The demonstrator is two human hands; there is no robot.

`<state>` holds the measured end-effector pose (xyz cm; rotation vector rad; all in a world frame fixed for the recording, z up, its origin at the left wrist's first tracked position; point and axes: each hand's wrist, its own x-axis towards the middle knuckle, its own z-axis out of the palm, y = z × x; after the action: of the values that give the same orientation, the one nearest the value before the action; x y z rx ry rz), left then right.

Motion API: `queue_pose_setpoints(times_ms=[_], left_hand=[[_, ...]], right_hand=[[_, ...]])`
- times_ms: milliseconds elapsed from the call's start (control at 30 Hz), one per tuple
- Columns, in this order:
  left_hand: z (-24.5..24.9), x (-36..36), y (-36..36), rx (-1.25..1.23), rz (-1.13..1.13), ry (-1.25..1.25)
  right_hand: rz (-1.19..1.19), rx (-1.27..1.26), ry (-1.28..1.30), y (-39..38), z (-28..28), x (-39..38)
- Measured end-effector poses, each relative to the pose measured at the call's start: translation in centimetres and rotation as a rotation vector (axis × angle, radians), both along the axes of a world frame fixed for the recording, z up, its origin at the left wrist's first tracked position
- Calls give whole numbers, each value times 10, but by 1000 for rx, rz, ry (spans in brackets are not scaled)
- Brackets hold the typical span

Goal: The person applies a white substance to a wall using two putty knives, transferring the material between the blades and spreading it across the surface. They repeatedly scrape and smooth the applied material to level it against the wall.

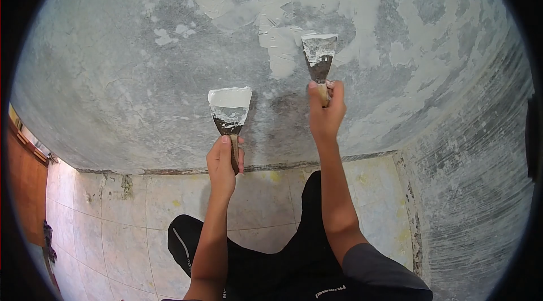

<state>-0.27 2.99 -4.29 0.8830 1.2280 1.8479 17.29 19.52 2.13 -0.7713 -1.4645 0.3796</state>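
Note:
My left hand (222, 162) is closed round the wooden handle of a putty knife (229, 114), its blade pointing up with a thick band of white putty along the edge. Higher and to the right, my right hand (327, 110) grips a second putty knife (319, 57). That blade is smeared with putty and its edge lies close against the grey wall (169, 86). Just left of the right blade is a patch of pale putty (281, 52) on the wall. More putty patches spread over the wall's upper part and right side.
A rough, streaked side wall (475, 205) meets the main wall in a corner at the right. Below runs a tiled floor (124, 210) with yellowish stains, where my black-clad knees (186, 244) are bent. Brown wooden furniture (25, 182) stands at the far left.

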Motion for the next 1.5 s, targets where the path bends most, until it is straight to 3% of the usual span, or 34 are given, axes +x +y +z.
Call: queue_pose_setpoints(times_ms=[200, 433, 567, 667, 767, 833, 1000, 1233, 1433, 1500], left_hand=[[-1, 1, -3, 22, 4, 35], [-4, 4, -2, -4, -12, 18], [-7, 7, -1, 3, -32, 56], [-7, 7, 0, -4, -37, 62], [-7, 7, 2, -34, -44, 56], [-8, 8, 3, -34, -51, 51], [-13, 6, 1, -42, -51, 39], [-15, -1, 2, -38, -63, 53], [-15, 0, 7, -35, -58, 43], [-15, -1, 9, -38, -52, 45]], right_hand=[[25, -77, 30, -11, -38, 20], [-16, 28, -29, 2, 18, 5], [-80, -3, -25, 8, -21, 36], [-119, -63, 18, -6, -16, 41], [-10, 39, 22, -2, 6, 28], [-42, 32, -157, 6, 15, 24], [-154, -62, -137, 11, -18, 96], [-77, 30, -422, -12, 42, 111], [-80, -130, -246, -27, -6, 56], [47, -273, -80, -22, -20, 40]])
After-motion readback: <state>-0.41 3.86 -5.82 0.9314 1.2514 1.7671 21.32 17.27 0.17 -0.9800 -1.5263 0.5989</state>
